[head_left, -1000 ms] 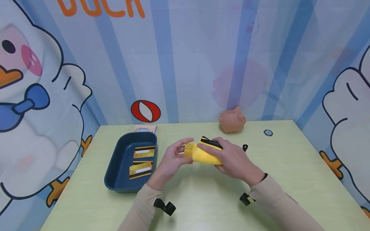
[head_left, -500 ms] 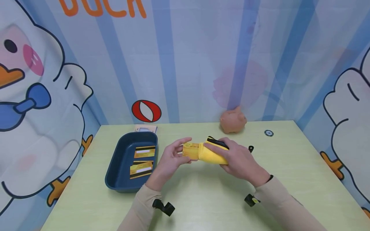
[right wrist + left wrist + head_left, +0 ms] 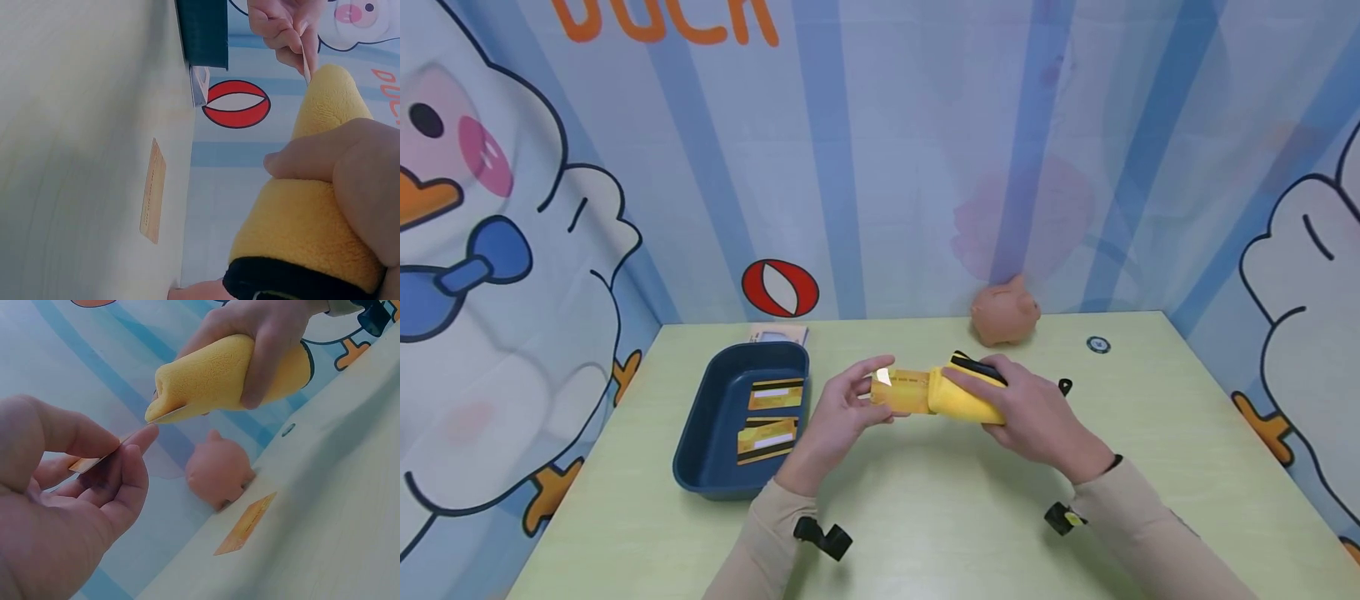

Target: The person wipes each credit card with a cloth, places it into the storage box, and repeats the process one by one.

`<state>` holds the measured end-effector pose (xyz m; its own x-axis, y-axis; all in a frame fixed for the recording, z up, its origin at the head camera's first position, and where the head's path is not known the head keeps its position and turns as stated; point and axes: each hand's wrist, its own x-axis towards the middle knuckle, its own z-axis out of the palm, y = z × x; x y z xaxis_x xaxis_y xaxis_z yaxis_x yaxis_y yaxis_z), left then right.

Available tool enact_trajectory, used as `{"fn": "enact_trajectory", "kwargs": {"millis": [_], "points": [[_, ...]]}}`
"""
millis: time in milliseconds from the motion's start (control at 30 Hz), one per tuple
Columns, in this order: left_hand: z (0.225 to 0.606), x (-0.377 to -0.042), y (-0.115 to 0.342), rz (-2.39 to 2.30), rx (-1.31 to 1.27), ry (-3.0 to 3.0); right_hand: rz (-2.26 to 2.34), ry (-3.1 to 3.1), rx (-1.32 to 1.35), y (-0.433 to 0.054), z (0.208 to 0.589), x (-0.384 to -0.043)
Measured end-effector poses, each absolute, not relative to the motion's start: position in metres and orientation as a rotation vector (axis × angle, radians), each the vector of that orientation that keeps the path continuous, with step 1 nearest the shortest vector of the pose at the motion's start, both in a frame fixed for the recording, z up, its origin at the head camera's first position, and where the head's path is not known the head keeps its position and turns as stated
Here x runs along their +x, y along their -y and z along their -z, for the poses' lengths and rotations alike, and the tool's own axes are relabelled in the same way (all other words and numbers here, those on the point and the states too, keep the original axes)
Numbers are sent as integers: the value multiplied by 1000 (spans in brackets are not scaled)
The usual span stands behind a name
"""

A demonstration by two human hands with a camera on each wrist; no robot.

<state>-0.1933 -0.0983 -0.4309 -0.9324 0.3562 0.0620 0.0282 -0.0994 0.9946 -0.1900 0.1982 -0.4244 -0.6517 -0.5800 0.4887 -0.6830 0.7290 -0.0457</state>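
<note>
My left hand [image 3: 846, 408] pinches a gold bank card [image 3: 910, 392] near the middle of the head view. The card's right end meets the mouth of a yellow plush pouch [image 3: 962, 402] with black trim. My right hand [image 3: 1030, 408] grips the pouch from the right, fingers wrapped round it. In the left wrist view, the card shows nearly edge-on between left thumb and fingers, in line with the folded pouch mouth [image 3: 169, 412]. A black cord loop [image 3: 1065, 386] sticks out behind the right hand. How far the card sits inside the pouch is hidden.
A dark blue tray [image 3: 696, 458] on the left holds several gold cards [image 3: 767, 437]. Another gold card [image 3: 153, 194] lies on the table near the wall. Farther back stand a piggy bank [image 3: 1004, 312], a small round disc [image 3: 1098, 344] and a flat pale box [image 3: 779, 333].
My right hand has moved right with the pouch, and more of the gold card shows between the hands. The left hand has stayed nearly in place.
</note>
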Motion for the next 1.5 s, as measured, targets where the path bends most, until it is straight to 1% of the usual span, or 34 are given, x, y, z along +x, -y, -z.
{"fn": "enact_trajectory", "kwargs": {"millis": [400, 767, 1500], "points": [[438, -196, 96, -2073, 431, -2024, -383, 2494, 954, -203, 429, -188], [444, -198, 93, -2037, 336, -2104, -419, 2500, 900, -208, 428, -186], [451, -198, 86, -2099, 409, -2210, -439, 2476, 921, -202, 417, -188]]}}
